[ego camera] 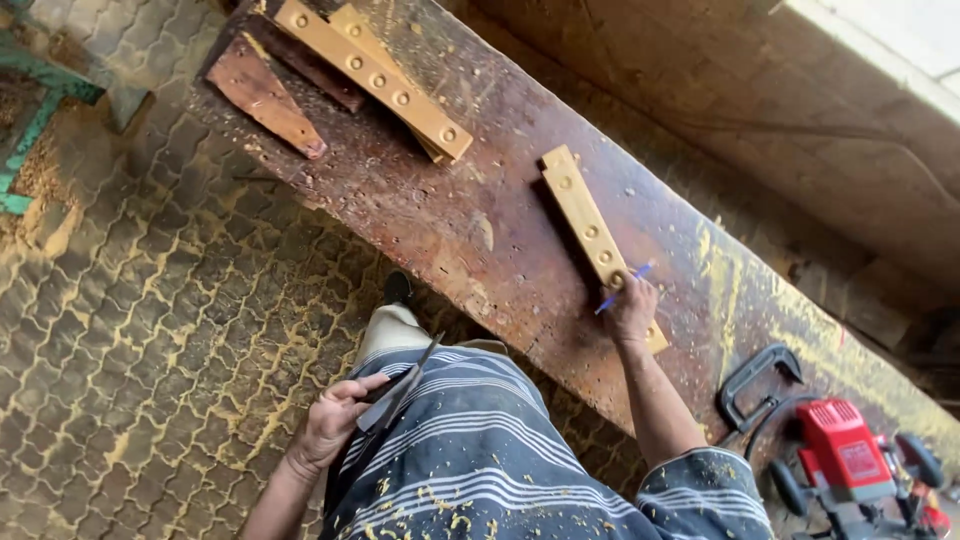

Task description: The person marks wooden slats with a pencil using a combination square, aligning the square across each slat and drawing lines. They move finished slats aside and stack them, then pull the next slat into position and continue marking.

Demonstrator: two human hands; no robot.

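- Workbench: I logged a long, worn brown plank top, stained and dusted with sawdust, running diagonally across the view; I placed every other item relative to it.
- Drilled wooden strip: a pale strip with a row of round holes lay flat on the workbench, about mid-length.
- Right hand: I saw it resting on the near end of that strip, fingers closed around a blue pen whose tip sat at one of the holes.
- Left hand: off the workbench, held over the lap, fingers wrapped around a dark metal blade-like tool; I could not tell its exact kind.
- Two more drilled strips: stacked together at the far end of the workbench, well apart from the right hand.
- Reddish wood offcut: at the workbench's far edge, beside the stacked strips.
- Black C-clamp: on the workbench's near end.
- Red power tool: just beside the clamp.
- Paved floor: below the workbench, strewn with yellow sawdust.
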